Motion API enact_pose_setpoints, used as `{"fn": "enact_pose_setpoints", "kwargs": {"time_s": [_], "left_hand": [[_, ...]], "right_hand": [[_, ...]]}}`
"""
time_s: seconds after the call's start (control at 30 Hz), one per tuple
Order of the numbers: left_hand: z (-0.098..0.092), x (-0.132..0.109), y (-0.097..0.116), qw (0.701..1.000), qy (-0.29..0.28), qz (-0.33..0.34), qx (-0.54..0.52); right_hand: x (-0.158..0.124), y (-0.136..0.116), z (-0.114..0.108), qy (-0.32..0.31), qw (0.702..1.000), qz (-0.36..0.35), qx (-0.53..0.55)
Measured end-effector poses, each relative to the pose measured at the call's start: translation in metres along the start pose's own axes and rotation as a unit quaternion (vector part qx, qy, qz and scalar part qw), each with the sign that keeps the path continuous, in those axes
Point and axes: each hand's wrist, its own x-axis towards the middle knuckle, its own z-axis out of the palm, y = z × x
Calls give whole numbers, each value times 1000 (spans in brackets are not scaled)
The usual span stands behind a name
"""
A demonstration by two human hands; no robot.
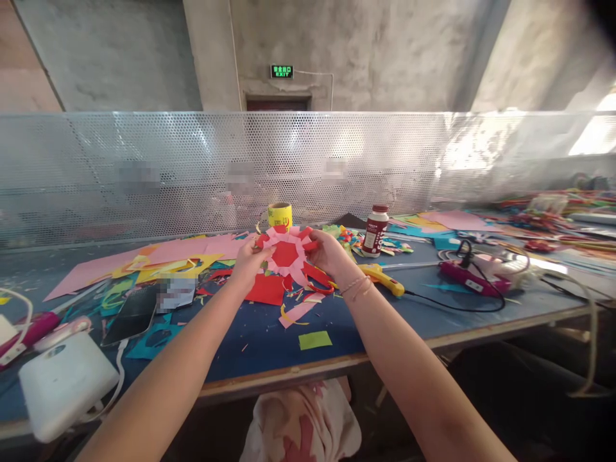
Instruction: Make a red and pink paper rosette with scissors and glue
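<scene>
Both hands hold up a round paper craft [287, 254] with a red centre, a pink ring and red tips, above the blue tabletop [260, 333]. My left hand [248, 262] pinches its left edge with closed fingers. My right hand [327, 251] grips its right edge, fingers curled round it. Beneath the craft lie a red paper sheet [264, 290] and red-handled scissors [321, 282]. A yellow glue gun [385, 280] lies just right of my right wrist.
Pink and yellow paper sheets [144, 260], a black phone [131, 316], a white device [65, 382], a yellow tape roll [280, 215], a brown bottle [375, 231], a pink glue gun [469, 276] with cable, and scraps cover the bench. A perforated metal screen [192, 167] backs it.
</scene>
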Motion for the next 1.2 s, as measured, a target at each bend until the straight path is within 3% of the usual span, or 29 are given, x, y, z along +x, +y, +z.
{"fn": "enact_pose_setpoints", "kwargs": {"time_s": [0.4, 0.6, 0.87, 1.07, 1.2], "left_hand": [[0, -1, 3, 999, 21, 15, -19], [-1, 1, 4, 998, 42, 18, -51], [0, 0, 7, 996, 55, 18, -70], [-4, 3, 5, 997, 55, 15, -49], [-7, 4, 5, 998, 44, 53, 8]], "right_hand": [[-10, -7, 5, -55, 998, 40, -1], [-10, -6, 2, -89, 993, -3, -77], [-11, -3, 7, -128, 989, -9, -71], [-11, -3, 10, -126, 985, -30, -109], [-12, -2, 8, -125, 986, -39, -100]]}}
